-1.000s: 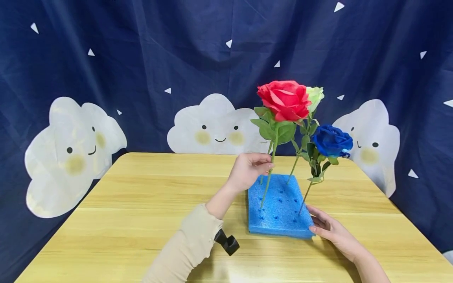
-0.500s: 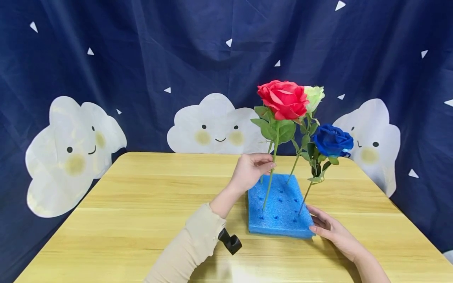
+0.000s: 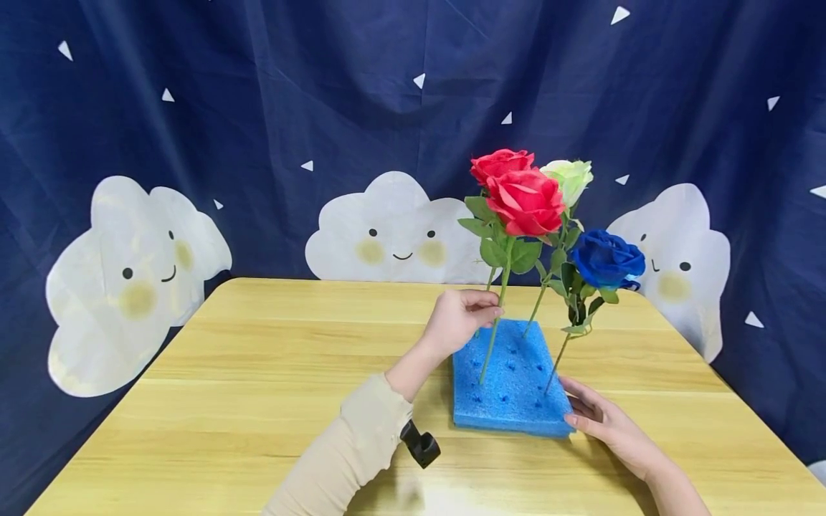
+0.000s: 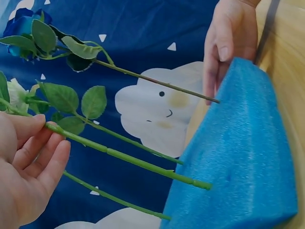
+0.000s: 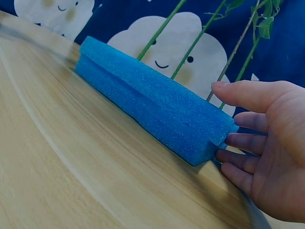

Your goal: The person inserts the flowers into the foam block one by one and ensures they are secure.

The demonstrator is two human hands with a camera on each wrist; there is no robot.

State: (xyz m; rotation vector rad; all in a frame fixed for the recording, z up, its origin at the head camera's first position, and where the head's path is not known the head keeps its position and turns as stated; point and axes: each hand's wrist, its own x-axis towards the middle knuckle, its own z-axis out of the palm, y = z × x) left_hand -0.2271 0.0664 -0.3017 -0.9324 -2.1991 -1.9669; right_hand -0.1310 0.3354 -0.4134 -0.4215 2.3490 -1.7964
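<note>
My left hand [image 3: 449, 324] pinches the green stem [image 4: 138, 164] of a red rose [image 3: 525, 203] between thumb and fingers. The stem's lower end meets the top of a blue foam block [image 3: 525, 412], which has several small holes. At the block's right side, my right hand [image 3: 609, 426] rests its fingertips against the edge, thumb extended; the right wrist view shows the fingers fairly straight. Behind the held flower stands a second red rose [image 3: 498, 165], partly hidden. A pale green-white rose [image 3: 573, 179] and a blue rose [image 3: 608, 259] also stand in the block.
A wooden table [image 3: 258, 387] lies under the block. Behind it hangs a dark blue curtain [image 3: 348, 93] with white clouds [image 3: 393, 236] and small triangles. A black strap mount [image 3: 421, 444] sticks out from the left sleeve [image 3: 351, 444].
The held red rose's head has come down and slightly right, so the red rose behind shows beside it. My left hand has dropped a little. The right hand stays at the block.
</note>
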